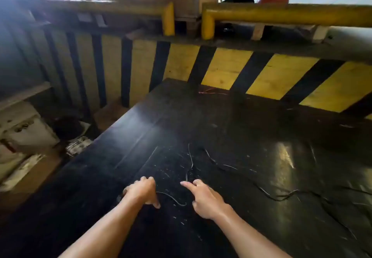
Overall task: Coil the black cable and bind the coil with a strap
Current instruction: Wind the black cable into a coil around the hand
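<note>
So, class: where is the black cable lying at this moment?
In the head view it lies uncoiled on the black table, snaking from the left hand past the right hand toward the right.

An industrial place, a warehouse or factory floor by the look of it. Yellow steel guard rails (281,14) up behind, bent down into posts. Yellow-and-black hazard-striped boarding (231,70) along the back of a scuffed black work table (201,128). Wooden pallet blocks (257,32) under the rail. White sacks (30,135) and cardboard down on the floor at left. Corrugated wall and daylight beyond.
</note>
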A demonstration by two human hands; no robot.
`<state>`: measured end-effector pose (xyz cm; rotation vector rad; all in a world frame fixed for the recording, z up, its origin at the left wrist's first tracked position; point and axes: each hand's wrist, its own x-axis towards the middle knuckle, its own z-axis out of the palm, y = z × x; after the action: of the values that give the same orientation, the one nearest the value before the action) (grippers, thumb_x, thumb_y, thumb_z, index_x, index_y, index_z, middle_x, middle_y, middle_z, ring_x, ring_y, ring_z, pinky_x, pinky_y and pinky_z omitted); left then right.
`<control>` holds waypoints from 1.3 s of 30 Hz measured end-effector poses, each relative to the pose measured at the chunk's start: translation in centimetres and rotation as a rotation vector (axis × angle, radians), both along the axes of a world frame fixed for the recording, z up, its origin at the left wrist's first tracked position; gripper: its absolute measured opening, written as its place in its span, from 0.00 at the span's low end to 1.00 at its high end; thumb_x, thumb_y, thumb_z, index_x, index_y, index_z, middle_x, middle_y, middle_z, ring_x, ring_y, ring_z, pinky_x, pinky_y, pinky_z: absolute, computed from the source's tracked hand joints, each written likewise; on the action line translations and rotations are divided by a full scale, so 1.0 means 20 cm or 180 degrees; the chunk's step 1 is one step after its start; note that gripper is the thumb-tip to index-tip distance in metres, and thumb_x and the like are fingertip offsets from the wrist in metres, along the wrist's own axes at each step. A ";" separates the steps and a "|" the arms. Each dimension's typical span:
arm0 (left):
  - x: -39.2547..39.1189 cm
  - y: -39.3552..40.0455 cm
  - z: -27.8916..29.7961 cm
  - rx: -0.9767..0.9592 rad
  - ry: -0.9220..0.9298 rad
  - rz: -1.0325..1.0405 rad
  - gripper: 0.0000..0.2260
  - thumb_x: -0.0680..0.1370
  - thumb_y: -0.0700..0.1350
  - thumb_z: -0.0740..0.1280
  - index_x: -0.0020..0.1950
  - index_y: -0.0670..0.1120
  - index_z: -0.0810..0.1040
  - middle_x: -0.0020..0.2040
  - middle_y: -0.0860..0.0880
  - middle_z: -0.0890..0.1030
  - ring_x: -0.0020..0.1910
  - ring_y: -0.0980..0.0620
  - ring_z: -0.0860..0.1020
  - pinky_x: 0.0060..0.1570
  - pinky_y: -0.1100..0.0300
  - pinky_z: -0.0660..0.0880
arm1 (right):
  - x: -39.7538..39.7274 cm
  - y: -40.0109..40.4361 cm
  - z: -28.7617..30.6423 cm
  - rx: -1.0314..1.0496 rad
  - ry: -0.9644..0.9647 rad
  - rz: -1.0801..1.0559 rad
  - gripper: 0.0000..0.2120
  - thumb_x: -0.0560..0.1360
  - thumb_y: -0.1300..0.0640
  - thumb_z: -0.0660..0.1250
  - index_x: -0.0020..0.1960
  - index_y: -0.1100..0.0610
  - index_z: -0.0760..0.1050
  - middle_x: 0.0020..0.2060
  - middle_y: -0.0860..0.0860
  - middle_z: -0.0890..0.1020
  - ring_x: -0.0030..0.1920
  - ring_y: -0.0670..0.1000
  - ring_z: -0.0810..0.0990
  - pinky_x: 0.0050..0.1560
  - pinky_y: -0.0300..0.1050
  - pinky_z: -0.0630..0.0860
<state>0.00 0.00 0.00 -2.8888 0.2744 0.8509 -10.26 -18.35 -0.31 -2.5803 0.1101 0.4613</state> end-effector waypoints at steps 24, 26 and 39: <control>-0.44 -0.30 1.48 -0.5459 0.1717 0.0250 0.16 0.79 0.52 0.62 0.34 0.47 0.71 0.26 0.49 0.76 0.23 0.52 0.76 0.31 0.54 0.81 | -0.33 -0.37 1.21 -0.0140 -0.1250 -0.0801 0.33 0.68 0.45 0.73 0.68 0.53 0.66 0.63 0.54 0.72 0.64 0.53 0.72 0.61 0.43 0.68; -0.53 -0.36 1.62 -0.5545 0.1895 0.0018 0.14 0.79 0.52 0.63 0.36 0.47 0.74 0.28 0.48 0.79 0.24 0.52 0.78 0.30 0.54 0.81 | -0.39 -0.28 1.35 0.0303 -0.1697 -0.0615 0.27 0.73 0.45 0.67 0.68 0.52 0.66 0.66 0.51 0.72 0.67 0.51 0.70 0.64 0.41 0.64; -0.90 -0.46 1.86 -0.6157 0.2510 -0.0728 0.10 0.73 0.45 0.68 0.53 0.44 0.80 0.36 0.45 0.85 0.30 0.52 0.83 0.32 0.56 0.82 | -0.64 -0.08 1.53 0.1538 -0.2270 -0.0774 0.10 0.79 0.57 0.57 0.51 0.61 0.76 0.38 0.49 0.82 0.34 0.42 0.81 0.38 0.37 0.76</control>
<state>-17.99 -9.24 37.12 -2.9782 2.6792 2.6340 -23.01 -19.96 30.38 -2.0700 0.0493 -0.4746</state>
